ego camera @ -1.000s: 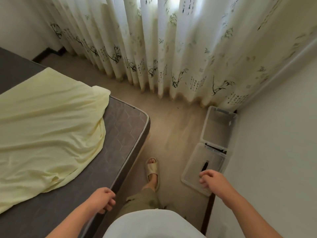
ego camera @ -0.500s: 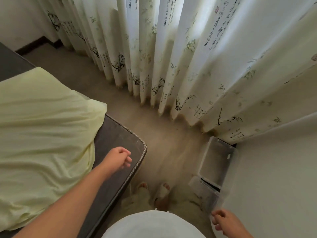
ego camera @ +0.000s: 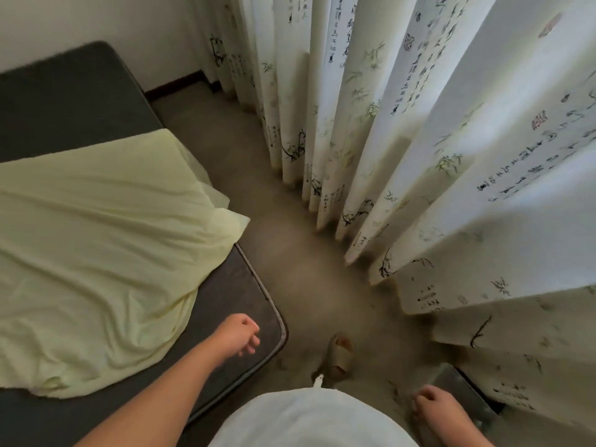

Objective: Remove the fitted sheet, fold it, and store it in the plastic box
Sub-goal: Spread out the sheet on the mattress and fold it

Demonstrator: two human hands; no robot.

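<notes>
We are looking at the pale yellow fitted sheet point(ego camera: 96, 253), which is lying loose and rumpled on the dark grey quilted mattress point(ego camera: 232, 301). It is covering the mattress's middle and running out of view on the left, so we cannot tell how far it is reaching. One sheet corner is hanging just over the mattress edge that faces the curtain. The mattress's near corner and its far end are showing bare.

Our left hand point(ego camera: 240, 333) is hanging over that bare near corner, apart from the sheet. Its fingers are loosely curled and holding nothing. We cannot tell whether it is touching the mattress.

Our right hand point(ego camera: 435, 404) is well off the mattress, on the curtain side, at the bottom of the picture. Its fingers are loosely bent with nothing in them that we can see, and its forearm is being cut off by the frame.

Just beyond it, only a blurred corner of the clear plastic box point(ego camera: 458, 391) is showing. The rest is hiding under the hem of the white printed curtain point(ego camera: 419, 156), so we cannot make out its inside.

Between the mattress corner and the box, a foot in a beige slipper point(ego camera: 338, 351) is standing, smeared, on the brownish floor point(ego camera: 306, 269). A white top point(ego camera: 309, 421) is filling the lower edge.
</notes>
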